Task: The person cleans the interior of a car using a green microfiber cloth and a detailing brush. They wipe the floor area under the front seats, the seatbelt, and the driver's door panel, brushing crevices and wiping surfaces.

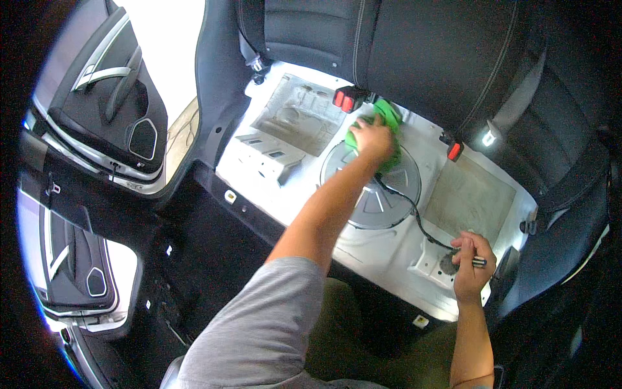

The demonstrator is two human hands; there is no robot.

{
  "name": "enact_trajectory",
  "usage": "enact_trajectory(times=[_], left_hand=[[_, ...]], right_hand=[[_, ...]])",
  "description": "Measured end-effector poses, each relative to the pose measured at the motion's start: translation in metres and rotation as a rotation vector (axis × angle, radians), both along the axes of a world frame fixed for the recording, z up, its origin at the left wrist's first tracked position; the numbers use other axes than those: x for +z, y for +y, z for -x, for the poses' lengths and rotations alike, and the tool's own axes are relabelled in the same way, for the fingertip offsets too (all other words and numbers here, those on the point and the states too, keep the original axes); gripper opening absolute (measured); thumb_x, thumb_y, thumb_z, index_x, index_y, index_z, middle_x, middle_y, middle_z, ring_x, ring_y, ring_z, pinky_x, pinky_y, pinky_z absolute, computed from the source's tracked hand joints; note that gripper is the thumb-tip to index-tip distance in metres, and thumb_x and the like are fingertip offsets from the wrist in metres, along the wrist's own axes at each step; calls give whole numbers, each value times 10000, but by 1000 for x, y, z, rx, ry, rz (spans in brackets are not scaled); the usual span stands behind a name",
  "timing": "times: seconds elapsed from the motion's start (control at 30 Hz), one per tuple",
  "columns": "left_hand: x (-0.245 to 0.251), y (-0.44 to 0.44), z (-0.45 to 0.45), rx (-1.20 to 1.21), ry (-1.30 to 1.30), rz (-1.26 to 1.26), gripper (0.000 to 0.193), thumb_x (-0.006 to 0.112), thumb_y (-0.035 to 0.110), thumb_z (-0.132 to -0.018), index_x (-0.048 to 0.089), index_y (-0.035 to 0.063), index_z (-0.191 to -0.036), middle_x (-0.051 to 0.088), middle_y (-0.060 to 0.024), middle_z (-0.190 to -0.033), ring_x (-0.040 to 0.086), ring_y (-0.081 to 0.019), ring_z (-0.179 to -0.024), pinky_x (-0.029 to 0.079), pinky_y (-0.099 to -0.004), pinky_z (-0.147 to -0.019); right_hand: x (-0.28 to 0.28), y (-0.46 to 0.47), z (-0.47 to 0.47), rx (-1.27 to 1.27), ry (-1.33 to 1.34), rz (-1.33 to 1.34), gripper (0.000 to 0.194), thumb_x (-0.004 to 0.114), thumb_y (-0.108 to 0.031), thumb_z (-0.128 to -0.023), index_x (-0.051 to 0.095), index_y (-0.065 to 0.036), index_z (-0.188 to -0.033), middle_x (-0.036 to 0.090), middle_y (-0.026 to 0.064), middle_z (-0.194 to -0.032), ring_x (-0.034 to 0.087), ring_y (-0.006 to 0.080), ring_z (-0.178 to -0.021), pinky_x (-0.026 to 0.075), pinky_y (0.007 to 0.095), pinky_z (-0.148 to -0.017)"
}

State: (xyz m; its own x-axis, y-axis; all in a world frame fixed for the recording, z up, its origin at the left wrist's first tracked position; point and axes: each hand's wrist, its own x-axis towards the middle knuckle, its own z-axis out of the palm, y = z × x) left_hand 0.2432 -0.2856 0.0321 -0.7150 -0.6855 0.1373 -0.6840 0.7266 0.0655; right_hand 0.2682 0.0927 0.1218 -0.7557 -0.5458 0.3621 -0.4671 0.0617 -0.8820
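My left hand [373,138] presses down on a green cloth [387,114], gripping part of it. The cloth lies bunched on the white metal floor pan under the rear seat and over the far edge of a round grey access cover [362,209]. My right hand [474,267] holds a slim tool [479,262] with a dark, light-striped end, probably a brush. A dark, bristly round patch [449,263] shows beside those fingers; whether it belongs to the tool I cannot tell. From the cover, a black wiring harness [419,219] runs to near my right hand.
Red-buttoned seat belt buckles [344,99] and another buckle [455,151] stand along the black seat backrest [427,58]. A raised metal bracket [269,155] sits left of the cover. At the left, an open car door [116,92] is visible. Black carpet [218,233] lines the footwell.
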Motion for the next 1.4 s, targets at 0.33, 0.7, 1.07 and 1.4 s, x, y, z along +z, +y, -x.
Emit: enact_trajectory(times=[0.33,0.7,1.07,1.4], left_hand=[[57,-28,-151,-408,-20,-154,303,676,373,-927,743,77,-917,773,-157,-1000,759,-389,-909,611,-525,-845],[-39,-388,-310,405,203,-710,392,677,166,-941,754,87,-1317,804,-62,-1045,711,-222,-844,591,-390,-816],[-40,-310,-426,268,757,-810,350,582,92,-987,763,-8,-1270,780,-43,-1015,700,-158,-866,563,-338,-797],[64,-272,-427,149,-624,41,399,529,257,-994,762,-62,-1048,756,-302,-1096,737,-462,-1093,575,-544,-974]], right_hand=[[-8,6,5,-59,-91,-69,194,630,-147,-1091,732,12,-1133,760,105,-879,578,87,-594,472,257,-579],[-24,9,12,-47,-45,-100,215,587,-154,-1123,701,20,-1177,753,118,-932,582,88,-649,471,256,-607],[-14,11,9,-72,-64,-135,179,594,-81,-1104,721,36,-1151,765,136,-912,598,95,-644,490,258,-613],[-19,14,14,-42,-91,-74,219,603,-157,-1117,720,23,-1162,750,111,-913,569,83,-636,471,256,-605]])
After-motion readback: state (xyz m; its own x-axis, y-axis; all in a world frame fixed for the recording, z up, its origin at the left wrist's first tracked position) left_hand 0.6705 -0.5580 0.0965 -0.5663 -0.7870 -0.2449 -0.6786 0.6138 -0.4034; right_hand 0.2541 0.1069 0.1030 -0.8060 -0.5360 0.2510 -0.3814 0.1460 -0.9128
